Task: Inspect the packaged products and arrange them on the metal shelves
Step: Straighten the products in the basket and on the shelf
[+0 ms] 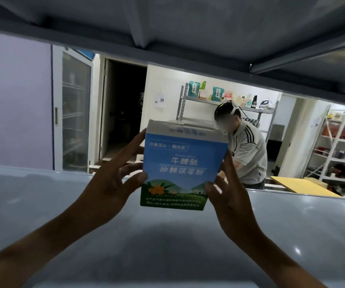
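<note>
Blue box (183, 163) — both hands (113, 177) holding.

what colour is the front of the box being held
Mostly blue, with a green band and orange flowers at the bottom of the box; head view.

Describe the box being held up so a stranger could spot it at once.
Look over the wide grey metal shelf filling the foreground, between the left hand and the right hand. There sits the blue cardboard box, printed with white Chinese characters, with a green band and orange flowers at the bottom. Nothing else on this shelf is blue.
</note>
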